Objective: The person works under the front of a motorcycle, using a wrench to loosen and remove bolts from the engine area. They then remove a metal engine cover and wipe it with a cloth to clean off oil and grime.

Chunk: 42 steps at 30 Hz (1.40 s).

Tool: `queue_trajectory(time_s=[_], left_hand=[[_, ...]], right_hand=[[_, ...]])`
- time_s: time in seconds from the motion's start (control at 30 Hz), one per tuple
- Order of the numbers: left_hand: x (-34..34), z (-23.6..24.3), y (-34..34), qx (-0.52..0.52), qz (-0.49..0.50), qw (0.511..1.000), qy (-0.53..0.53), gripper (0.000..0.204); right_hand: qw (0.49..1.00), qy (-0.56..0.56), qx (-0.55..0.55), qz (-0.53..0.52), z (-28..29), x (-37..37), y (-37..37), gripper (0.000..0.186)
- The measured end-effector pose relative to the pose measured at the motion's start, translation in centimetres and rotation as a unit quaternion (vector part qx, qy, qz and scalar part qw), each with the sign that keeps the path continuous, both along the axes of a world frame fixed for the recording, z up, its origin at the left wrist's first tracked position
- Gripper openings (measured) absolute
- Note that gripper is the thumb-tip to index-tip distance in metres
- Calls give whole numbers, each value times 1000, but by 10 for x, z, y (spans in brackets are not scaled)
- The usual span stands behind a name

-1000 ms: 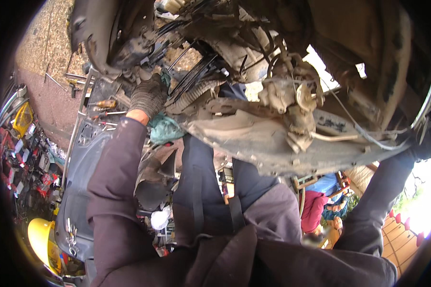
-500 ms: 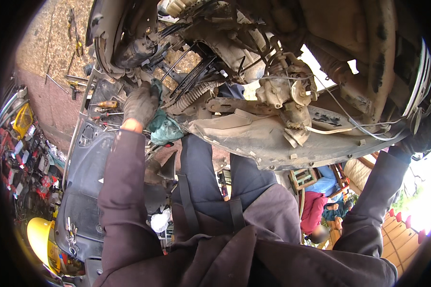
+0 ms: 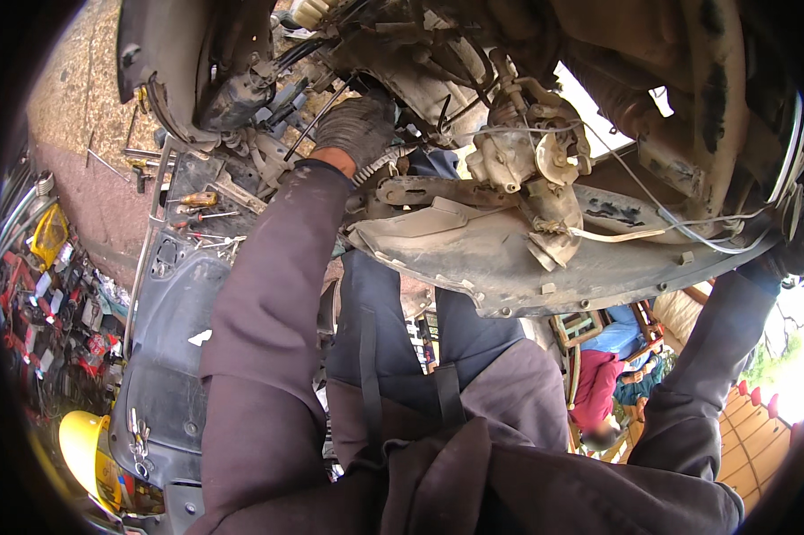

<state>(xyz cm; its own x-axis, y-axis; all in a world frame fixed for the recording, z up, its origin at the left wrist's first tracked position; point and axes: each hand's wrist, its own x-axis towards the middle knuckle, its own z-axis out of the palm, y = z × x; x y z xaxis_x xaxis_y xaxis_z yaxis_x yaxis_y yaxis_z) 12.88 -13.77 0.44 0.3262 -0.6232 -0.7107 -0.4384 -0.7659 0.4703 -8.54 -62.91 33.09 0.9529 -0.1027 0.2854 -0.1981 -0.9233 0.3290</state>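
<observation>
Gloved left hand (image 3: 357, 129) on corrugated hose (image 3: 380, 160), hose running diagonally up-right

An open-air vehicle repair yard. Beyond the gloved fingers (image 3: 357, 125) hangs a stripped, grimy vehicle underside (image 3: 527, 241) with loose wiring; below them, hand tools (image 3: 197, 201) lie scattered on bare ground.

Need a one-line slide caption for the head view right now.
Left hand in a dark grey work glove reaches into dusty vehicle mechanism above a grey plastic underpanel; right hand out of sight.
</observation>
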Motion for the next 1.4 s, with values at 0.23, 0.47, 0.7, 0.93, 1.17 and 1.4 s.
queue_trajectory(time_s=[0.23,0.47,0.7,0.93,1.17,1.4], left_hand=[[-10,37,68,70,23,997,27,27],[-6,56,74,78,14,997,6,33],[7,12,-1,16,-56,998,22,37],[-8,64,73,77,52,995,25,30],[-8,94,131,94,216,972,-20,32],[47,-1,68,-48,-23,997,-60,36]], right_hand=[[1000,-25,18,-6,-2,0,5,48],[991,-101,90,-21,-5,0,1,46],[993,-92,65,-32,-8,-1,2,48],[998,-42,38,-5,-5,-1,-1,44],[999,-14,13,38,2,-1,-11,40],[999,-20,21,23,1,3,-6,42]])
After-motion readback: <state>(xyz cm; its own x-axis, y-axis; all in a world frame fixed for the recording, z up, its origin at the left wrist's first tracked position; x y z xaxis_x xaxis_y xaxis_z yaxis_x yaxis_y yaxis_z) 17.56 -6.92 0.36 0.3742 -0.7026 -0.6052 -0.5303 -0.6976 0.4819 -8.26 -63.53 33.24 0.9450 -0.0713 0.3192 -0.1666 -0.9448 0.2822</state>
